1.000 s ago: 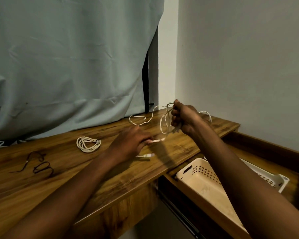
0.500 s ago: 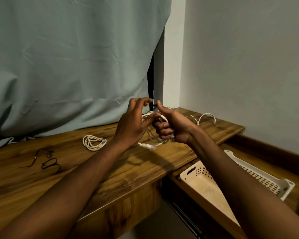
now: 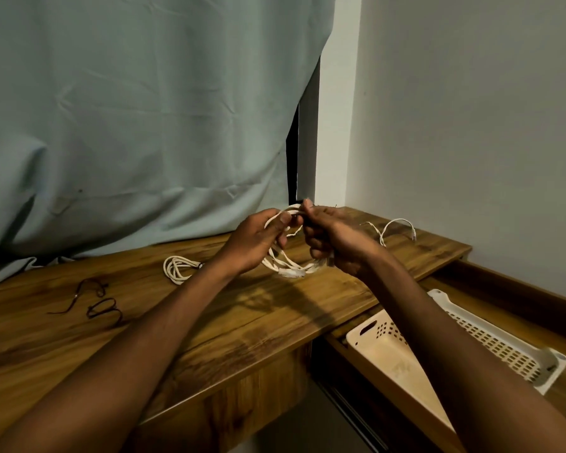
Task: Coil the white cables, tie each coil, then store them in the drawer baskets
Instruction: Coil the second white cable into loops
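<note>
My left hand (image 3: 257, 238) and my right hand (image 3: 332, 238) hold a white cable coil (image 3: 288, 266) together above the wooden desk (image 3: 242, 322). The loops hang down between the hands, and a white plug dangles at the bottom. The fingers of both hands pinch the top of the coil. A loose end of white cable (image 3: 396, 227) trails right along the desk. A second white coil (image 3: 178, 268), bundled, lies on the desk to the left. A cream perforated basket (image 3: 490, 341) sits in the open drawer (image 3: 510, 289) at lower right, partly hidden by my right forearm.
Dark thin ties (image 3: 95, 299) lie on the desk at the left. A pale curtain (image 3: 138, 125) hangs behind the desk and touches its back edge. A grey wall (image 3: 471, 125) closes the right side.
My left hand rose from the desk and joined my right hand at the coil. The long loose loop on the desk has been gathered into the coil.
</note>
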